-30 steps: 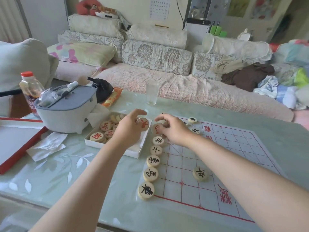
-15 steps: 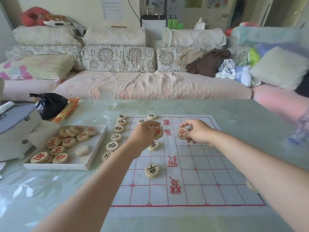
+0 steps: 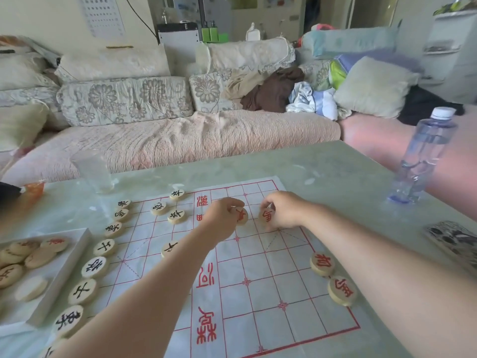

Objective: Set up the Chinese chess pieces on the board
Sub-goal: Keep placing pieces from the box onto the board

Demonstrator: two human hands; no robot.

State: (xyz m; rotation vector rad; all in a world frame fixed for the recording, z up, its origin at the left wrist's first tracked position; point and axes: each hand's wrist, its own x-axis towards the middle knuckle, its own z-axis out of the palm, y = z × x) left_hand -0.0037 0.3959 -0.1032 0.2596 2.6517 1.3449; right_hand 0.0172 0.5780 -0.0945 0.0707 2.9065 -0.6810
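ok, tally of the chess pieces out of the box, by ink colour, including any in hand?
Black-lettered pieces: 11 (a possible twelfth is cut off at bottom-left)
Red-lettered pieces lying at the right edge of the board: 2
Red-lettered, held: 2 (left-held piece in the left hand, right-held piece in the right hand)
Total: 15

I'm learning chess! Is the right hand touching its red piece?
Touching: the head view shows the right hand pinching the red piece between thumb and fingers.

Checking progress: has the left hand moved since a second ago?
Yes. The left hand went rightward from the box past the river lettering on the board.
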